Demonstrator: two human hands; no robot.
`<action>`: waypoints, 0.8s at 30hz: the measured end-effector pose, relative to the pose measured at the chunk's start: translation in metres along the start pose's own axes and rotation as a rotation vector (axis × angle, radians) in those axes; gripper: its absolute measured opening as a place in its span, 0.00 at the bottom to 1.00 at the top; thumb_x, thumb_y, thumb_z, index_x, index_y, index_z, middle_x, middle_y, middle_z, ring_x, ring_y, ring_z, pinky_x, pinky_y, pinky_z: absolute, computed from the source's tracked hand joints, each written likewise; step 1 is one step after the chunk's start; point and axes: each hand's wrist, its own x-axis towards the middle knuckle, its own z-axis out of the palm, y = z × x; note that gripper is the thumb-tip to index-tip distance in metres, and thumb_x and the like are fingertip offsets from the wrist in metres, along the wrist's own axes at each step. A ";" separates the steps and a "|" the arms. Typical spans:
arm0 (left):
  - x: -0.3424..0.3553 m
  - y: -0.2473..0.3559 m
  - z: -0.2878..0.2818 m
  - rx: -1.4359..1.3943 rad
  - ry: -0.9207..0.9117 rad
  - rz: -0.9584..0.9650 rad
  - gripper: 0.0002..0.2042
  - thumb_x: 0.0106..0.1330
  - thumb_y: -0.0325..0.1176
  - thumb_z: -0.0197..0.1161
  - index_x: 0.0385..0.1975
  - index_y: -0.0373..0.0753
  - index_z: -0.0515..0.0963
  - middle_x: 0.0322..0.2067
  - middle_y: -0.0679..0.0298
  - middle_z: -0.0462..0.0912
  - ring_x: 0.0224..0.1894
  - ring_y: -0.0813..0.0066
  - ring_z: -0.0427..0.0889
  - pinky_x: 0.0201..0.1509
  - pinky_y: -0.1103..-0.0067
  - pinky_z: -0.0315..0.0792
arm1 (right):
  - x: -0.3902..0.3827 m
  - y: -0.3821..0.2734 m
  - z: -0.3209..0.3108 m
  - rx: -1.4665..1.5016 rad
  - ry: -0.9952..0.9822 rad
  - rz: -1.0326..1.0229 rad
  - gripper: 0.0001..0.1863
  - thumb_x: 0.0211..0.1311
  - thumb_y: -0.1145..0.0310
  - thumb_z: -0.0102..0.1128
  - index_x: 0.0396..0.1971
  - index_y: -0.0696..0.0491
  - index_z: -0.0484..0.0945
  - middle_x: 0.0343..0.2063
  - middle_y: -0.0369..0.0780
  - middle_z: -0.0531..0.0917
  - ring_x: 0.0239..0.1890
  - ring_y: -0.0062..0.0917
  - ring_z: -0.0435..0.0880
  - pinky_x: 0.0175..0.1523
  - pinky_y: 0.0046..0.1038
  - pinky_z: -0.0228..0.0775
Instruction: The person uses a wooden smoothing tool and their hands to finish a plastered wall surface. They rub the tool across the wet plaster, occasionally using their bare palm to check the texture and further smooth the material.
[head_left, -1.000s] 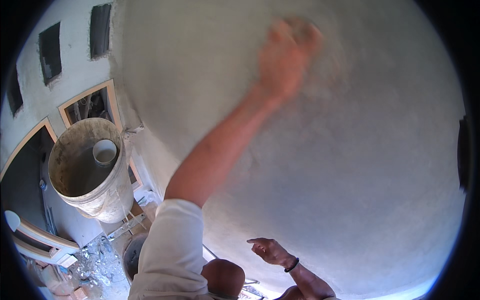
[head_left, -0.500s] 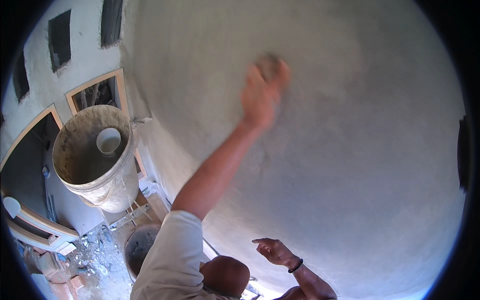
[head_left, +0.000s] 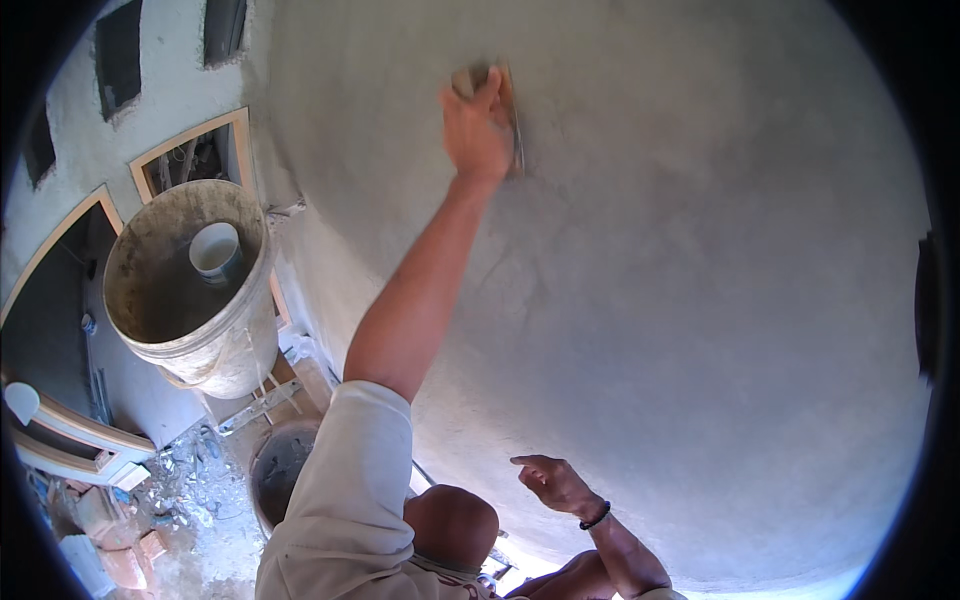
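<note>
My left hand (head_left: 475,128) is raised high against a grey plastered wall (head_left: 680,260). It is closed round the handle of a plastering trowel (head_left: 518,130), whose thin blade shows edge-on along the right of the hand. Most of the handle is hidden by my fingers. Lower down, my right hand (head_left: 560,485), with a dark beaded bracelet (head_left: 596,516) at the wrist, is held up near the wall. Its index finger stretches out to the left while the others curl loosely, and nothing shows in it.
At left stands a large, dirty white bucket (head_left: 215,345) with a small white tub (head_left: 215,250) inside. Below it is a second round bucket (head_left: 262,490). Rubble and broken bricks (head_left: 125,560) lie on the floor. Wood-framed openings (head_left: 243,150) pierce the left wall.
My left hand has moved up and to the left across the wall with the trowel, whose blade now shows edge-on. My right hand has shifted only slightly. The view has tilted a little.
</note>
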 end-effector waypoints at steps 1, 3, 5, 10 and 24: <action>-0.019 -0.001 0.001 -0.136 -0.126 -0.195 0.13 0.68 0.39 0.59 0.51 0.60 0.80 0.30 0.59 0.71 0.34 0.60 0.76 0.34 0.69 0.72 | -0.001 0.000 0.000 -0.003 -0.001 0.010 0.17 0.64 0.77 0.57 0.53 0.56 0.75 0.32 0.43 0.85 0.34 0.27 0.85 0.41 0.28 0.79; -0.057 0.038 -0.004 -0.286 -0.249 -0.165 0.14 0.68 0.38 0.59 0.52 0.59 0.80 0.31 0.59 0.70 0.36 0.60 0.75 0.36 0.70 0.72 | -0.009 0.004 -0.013 -0.039 0.030 0.045 0.17 0.65 0.76 0.56 0.54 0.56 0.75 0.33 0.43 0.85 0.35 0.28 0.85 0.40 0.29 0.79; -0.061 0.073 -0.016 -0.245 -0.214 0.325 0.12 0.69 0.39 0.58 0.50 0.55 0.81 0.32 0.60 0.70 0.36 0.62 0.76 0.37 0.71 0.72 | -0.008 0.000 -0.013 -0.076 0.031 0.016 0.17 0.65 0.76 0.57 0.54 0.55 0.74 0.33 0.43 0.85 0.35 0.28 0.85 0.40 0.29 0.79; 0.026 0.040 -0.009 -0.083 -0.199 -0.139 0.10 0.70 0.43 0.58 0.39 0.45 0.79 0.29 0.60 0.71 0.38 0.69 0.77 0.37 0.74 0.72 | 0.002 -0.009 -0.003 -0.081 -0.020 -0.032 0.18 0.65 0.74 0.57 0.55 0.53 0.74 0.33 0.44 0.85 0.35 0.29 0.86 0.42 0.30 0.79; 0.167 0.241 0.004 -0.372 -0.366 -0.066 0.23 0.73 0.50 0.49 0.51 0.33 0.71 0.43 0.50 0.77 0.47 0.59 0.77 0.48 0.66 0.72 | -0.007 0.009 -0.026 -0.090 0.110 0.007 0.18 0.64 0.73 0.58 0.54 0.54 0.75 0.33 0.43 0.85 0.34 0.29 0.85 0.40 0.29 0.78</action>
